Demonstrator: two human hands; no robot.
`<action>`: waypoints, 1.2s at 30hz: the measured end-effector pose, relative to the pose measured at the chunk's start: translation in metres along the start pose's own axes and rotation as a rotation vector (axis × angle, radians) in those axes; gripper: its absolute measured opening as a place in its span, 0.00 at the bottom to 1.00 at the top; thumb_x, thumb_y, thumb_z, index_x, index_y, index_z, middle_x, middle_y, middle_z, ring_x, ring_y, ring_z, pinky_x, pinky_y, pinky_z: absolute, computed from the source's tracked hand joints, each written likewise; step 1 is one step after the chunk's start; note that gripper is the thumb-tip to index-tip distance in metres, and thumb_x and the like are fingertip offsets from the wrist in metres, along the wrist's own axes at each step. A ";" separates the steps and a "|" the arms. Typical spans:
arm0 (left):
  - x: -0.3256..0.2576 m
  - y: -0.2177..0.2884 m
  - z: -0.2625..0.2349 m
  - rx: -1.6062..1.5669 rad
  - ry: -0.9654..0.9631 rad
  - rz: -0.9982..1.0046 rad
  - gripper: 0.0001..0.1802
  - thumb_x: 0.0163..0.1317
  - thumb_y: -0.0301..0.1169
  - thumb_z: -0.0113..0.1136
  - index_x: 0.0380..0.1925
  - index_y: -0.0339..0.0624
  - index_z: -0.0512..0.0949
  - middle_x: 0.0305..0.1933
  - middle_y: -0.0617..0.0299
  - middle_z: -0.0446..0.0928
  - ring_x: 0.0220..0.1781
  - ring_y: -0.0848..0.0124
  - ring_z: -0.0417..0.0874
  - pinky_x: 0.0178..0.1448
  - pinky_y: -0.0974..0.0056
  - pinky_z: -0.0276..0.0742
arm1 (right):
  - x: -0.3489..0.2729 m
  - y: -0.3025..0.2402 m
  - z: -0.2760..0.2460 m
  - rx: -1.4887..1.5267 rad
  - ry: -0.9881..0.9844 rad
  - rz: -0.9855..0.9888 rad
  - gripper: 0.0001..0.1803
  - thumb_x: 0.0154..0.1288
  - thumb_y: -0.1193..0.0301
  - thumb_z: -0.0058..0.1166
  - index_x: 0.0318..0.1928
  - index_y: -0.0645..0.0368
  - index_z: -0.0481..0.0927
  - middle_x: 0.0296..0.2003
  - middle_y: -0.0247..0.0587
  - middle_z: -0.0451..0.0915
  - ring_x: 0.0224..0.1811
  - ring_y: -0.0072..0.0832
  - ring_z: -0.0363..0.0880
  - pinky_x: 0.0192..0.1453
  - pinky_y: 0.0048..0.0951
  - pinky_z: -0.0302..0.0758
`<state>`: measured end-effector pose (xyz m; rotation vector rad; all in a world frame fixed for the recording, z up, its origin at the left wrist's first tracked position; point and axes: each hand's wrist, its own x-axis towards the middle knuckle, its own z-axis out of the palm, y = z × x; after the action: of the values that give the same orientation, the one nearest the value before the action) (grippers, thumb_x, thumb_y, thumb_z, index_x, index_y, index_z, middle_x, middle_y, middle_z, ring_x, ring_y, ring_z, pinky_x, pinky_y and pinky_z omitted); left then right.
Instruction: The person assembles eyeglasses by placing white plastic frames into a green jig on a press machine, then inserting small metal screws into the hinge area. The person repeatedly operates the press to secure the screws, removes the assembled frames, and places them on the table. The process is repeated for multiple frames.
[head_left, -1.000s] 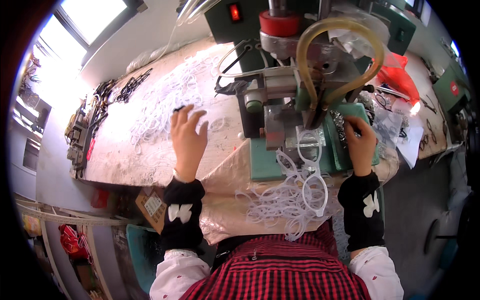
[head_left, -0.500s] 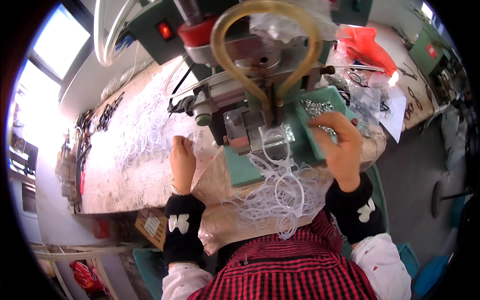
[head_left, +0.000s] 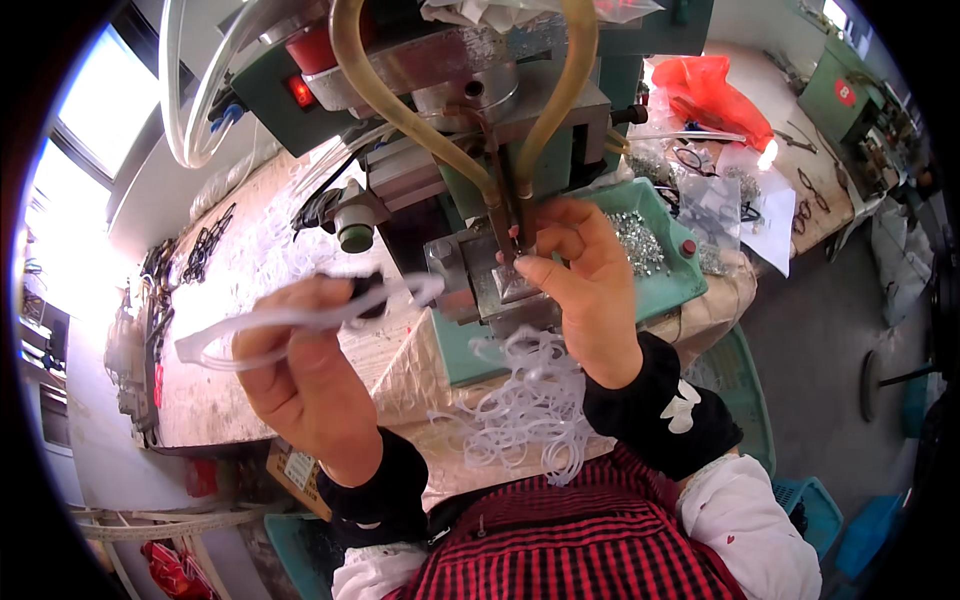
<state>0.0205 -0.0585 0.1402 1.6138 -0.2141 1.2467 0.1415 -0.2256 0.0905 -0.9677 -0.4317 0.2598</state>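
Note:
My left hand [head_left: 305, 385] is raised to the left of the press, closed on a translucent white plastic loop [head_left: 255, 322] blurred by motion. A dark patch shows beside its fingertips; I cannot tell what it is. My right hand [head_left: 592, 290] is at the bench press [head_left: 480, 95], thumb and forefinger pinched close under its narrow tool, just over the metal fixture block [head_left: 505, 290]. Whatever sits between those fingertips is too small to make out. Below the fixture, a tangled pile of similar translucent loops [head_left: 530, 410] rests on brown paper at the bench edge.
Right of the press stands a green tray [head_left: 685, 285] of small shiny metal parts [head_left: 637, 243]. Yellowish hoses [head_left: 565, 95] curve down to the press tool. More pale loops [head_left: 270, 235] cover the bench at left. A red plastic bag [head_left: 705, 100] lies at the back right.
My right hand has gone left from the tray to the press tool. My left hand has come up nearer with a loop in it. The loop that hung on the fixture is no longer seen there.

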 end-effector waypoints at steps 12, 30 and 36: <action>0.027 -0.001 0.017 0.077 0.008 -0.103 0.13 0.78 0.31 0.53 0.52 0.32 0.75 0.45 0.49 0.82 0.41 0.66 0.84 0.47 0.62 0.85 | -0.004 0.007 0.010 0.173 0.117 0.092 0.19 0.66 0.86 0.56 0.56 0.67 0.73 0.41 0.38 0.84 0.44 0.19 0.81 0.53 0.20 0.75; -0.048 -0.045 0.038 0.326 -0.584 0.423 0.21 0.46 0.26 0.68 0.45 0.47 0.84 0.54 0.62 0.82 0.41 0.61 0.78 0.62 0.48 0.81 | -0.042 -0.008 -0.153 -1.776 0.171 -0.315 0.17 0.59 0.70 0.66 0.48 0.61 0.83 0.43 0.48 0.81 0.48 0.50 0.77 0.54 0.46 0.73; -0.046 -0.029 0.047 0.409 -0.560 0.432 0.21 0.46 0.24 0.67 0.45 0.45 0.85 0.52 0.59 0.84 0.41 0.61 0.80 0.58 0.51 0.83 | -0.017 0.031 -0.135 -1.543 0.249 -0.452 0.06 0.62 0.75 0.63 0.39 0.61 0.83 0.35 0.46 0.82 0.43 0.47 0.79 0.50 0.42 0.73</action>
<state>0.0477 -0.1022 0.0903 2.3461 -0.7268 1.1699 0.1888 -0.3152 -0.0061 -2.3094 -0.5891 -0.7380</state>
